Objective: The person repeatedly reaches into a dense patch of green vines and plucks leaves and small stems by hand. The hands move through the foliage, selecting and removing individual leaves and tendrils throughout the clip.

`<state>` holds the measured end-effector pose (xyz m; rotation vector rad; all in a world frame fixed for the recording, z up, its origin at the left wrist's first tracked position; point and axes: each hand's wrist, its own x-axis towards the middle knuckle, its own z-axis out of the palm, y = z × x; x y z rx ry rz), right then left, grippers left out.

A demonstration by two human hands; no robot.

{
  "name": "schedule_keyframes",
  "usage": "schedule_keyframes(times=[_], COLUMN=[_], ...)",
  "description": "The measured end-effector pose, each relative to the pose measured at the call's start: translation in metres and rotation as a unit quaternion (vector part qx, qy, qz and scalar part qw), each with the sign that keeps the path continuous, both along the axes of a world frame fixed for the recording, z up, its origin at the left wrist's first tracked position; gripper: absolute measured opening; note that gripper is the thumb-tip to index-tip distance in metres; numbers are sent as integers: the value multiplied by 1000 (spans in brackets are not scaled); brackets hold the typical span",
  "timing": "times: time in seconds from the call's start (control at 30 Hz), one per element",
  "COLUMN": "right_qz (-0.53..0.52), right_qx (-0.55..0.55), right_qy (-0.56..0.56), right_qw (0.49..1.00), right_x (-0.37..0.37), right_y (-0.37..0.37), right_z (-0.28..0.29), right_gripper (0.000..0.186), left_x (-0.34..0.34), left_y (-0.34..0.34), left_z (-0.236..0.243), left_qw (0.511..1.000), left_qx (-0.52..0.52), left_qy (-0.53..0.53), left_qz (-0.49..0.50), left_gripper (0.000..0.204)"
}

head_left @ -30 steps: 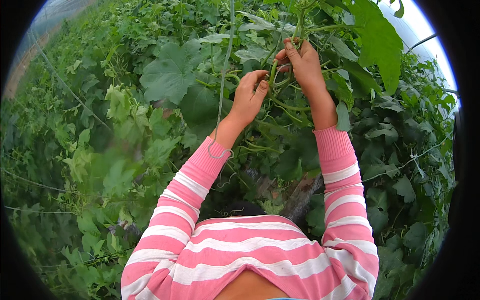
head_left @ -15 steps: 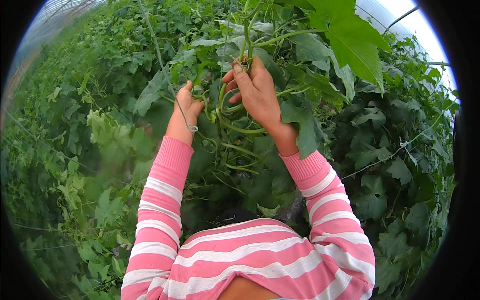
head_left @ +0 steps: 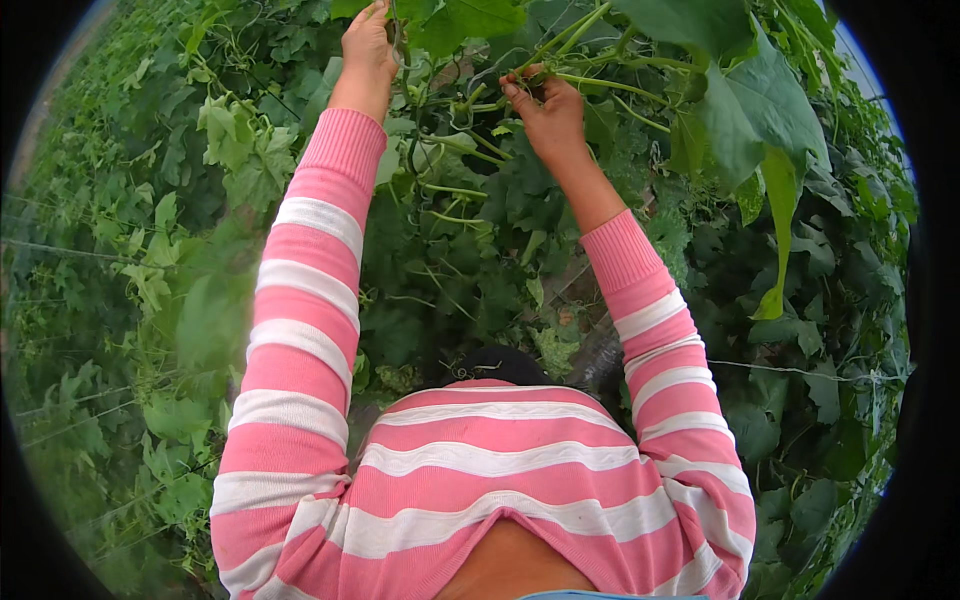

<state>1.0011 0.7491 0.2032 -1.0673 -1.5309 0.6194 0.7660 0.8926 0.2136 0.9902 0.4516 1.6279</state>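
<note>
My right hand (head_left: 552, 112) is closed, thumb and fingers pinching a green vine stem (head_left: 570, 32) in the upper middle. Leaf stalks and broad green leaves (head_left: 768, 105) spread from that stem to the right. Up at the top edge, my left hand (head_left: 366, 58) is raised with its fingers drawn together beside a large bright leaf (head_left: 470, 22). What those fingers hold is hidden, and the picture's edge crops their tips. Between and below the hands hang bare, curling lengths of vine (head_left: 455, 188).
Dense climbing foliage (head_left: 150, 270) stands close on the left, and more leafy vines (head_left: 800, 260) on the right. A thin line (head_left: 790, 370) runs across at right, below my right forearm. Dark ground shows beyond my body.
Both hands have moved up in the picture and farther apart, my left hand most. The leafy stem at my right hand has swung to the right and tilted. The view has shifted too.
</note>
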Motion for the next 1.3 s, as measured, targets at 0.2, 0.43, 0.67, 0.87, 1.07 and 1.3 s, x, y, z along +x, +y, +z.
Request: schedule_keyframes(times=[0.2,0.43,0.67,0.87,1.07,1.3], right_qz=[46,166,168,131,96,115], right_qx=[-101,-219,-142,-137,-192,-471], right_qy=[-64,-266,-243,-143,-220,-87], right_qw=[992,924,945,971,952,870], right_x=[11,38,33,28,4,14], right_y=[2,13,59,104,119,64], right_z=[-86,-243,-301,-211,-206,-292], right_gripper=[16,20,23,22,32,39], left_x=[1,-24,-14,-6,-6,14], left_y=[-19,-144,-166,-121,-71,-138], left_z=[-75,-198,-272,-239,-243,-300], left_qw=[978,426,554,917,910,848], left_qx=[-184,-255,-423,-388,-381,-506], left_qy=[90,857,709,60,-57,-95], left_qz=[45,-139,-110,74,150,121], left_gripper=[17,39,36,34,31,32])
